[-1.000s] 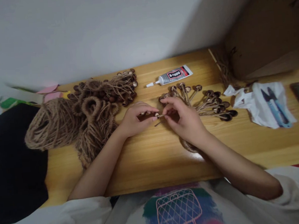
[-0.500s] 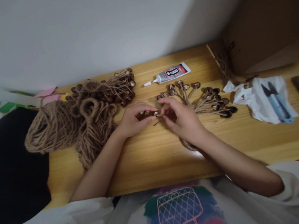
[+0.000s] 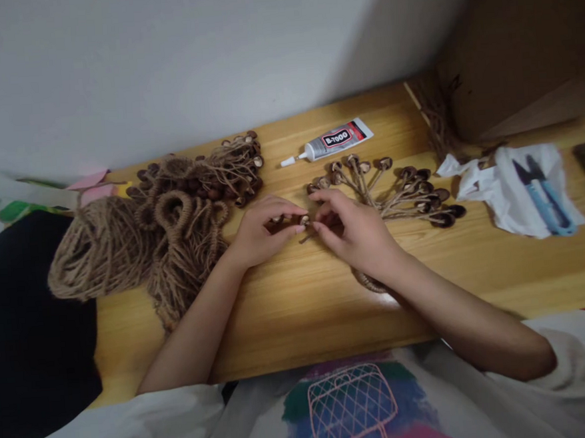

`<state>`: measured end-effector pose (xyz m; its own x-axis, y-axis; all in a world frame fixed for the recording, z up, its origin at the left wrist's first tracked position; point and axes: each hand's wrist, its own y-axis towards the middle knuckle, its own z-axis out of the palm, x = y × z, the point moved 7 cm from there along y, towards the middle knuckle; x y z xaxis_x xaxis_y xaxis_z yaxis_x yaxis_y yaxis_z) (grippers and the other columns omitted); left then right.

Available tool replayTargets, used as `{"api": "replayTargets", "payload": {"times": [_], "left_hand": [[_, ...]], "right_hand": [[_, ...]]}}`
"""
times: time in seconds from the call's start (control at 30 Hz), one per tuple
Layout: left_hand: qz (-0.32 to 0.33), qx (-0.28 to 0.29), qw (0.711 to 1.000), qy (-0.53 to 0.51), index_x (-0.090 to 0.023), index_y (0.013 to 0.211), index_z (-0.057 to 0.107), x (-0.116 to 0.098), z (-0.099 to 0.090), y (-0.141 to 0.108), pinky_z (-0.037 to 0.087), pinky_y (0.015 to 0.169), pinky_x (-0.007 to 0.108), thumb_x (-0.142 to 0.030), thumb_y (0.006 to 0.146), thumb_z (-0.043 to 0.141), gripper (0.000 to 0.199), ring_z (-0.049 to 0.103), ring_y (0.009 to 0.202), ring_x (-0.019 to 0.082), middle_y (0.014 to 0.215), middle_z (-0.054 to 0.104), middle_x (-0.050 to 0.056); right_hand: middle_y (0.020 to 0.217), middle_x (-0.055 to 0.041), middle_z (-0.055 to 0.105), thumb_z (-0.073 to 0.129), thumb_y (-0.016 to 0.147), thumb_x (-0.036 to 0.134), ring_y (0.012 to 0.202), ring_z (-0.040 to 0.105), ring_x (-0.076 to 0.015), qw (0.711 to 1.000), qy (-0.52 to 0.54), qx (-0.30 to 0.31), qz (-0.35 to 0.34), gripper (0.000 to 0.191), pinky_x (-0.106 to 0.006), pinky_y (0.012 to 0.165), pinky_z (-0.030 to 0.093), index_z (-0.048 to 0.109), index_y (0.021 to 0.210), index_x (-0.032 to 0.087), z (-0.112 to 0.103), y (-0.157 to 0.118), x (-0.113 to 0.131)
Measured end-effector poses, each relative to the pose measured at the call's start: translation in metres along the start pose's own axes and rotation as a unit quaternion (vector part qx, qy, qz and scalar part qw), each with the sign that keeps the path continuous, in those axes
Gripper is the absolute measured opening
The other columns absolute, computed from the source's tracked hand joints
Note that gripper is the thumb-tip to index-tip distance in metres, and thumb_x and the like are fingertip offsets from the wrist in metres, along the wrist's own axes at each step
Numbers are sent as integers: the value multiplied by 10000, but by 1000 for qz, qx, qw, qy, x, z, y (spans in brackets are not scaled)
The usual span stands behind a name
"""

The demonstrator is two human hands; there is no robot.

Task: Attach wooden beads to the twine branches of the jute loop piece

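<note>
Between thumb and forefinger, my left hand (image 3: 268, 233) pinches a small brown cap (image 3: 305, 221) with a pale inside. Close on its right, my right hand (image 3: 354, 231) has its thumb and fingers pressed together at the cap's twine, which is mostly hidden by the fingertips. A short dark end sticks out below the cap. Behind my right hand lies a fan of twine stems with brown caps (image 3: 385, 192). Part of a coiled twine piece (image 3: 368, 282) shows under my right wrist.
A B-7000 glue tube (image 3: 337, 140) lies behind my hands. Twine (image 3: 99, 249) and bundled capped stems (image 3: 233, 170) are at the left. Blue snips (image 3: 546, 198) rest on white plastic (image 3: 508, 194) at the right, before a cardboard box (image 3: 521, 49).
My right hand's fingertips have shifted slightly at the twine beside the cap. My left hand keeps its pinch, almost unmoved.
</note>
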<state>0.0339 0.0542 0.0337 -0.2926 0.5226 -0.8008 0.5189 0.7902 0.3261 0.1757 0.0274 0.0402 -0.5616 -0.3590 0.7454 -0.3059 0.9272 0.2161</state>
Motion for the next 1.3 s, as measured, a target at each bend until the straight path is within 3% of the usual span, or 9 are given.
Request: {"api": "replayTargets", "payload": {"times": [1.3], "left_hand": [[15,1,1000,9,-194,937,729,1,1,0,529,767,290,-316,815,734,173,675,818,158,888,748,65]], "right_hand": [[815,-5,675,537,787,91,738,630,-148,1000,13,-9,13,406,-253,675,460,477,1181,167,6,1,-3]]}}
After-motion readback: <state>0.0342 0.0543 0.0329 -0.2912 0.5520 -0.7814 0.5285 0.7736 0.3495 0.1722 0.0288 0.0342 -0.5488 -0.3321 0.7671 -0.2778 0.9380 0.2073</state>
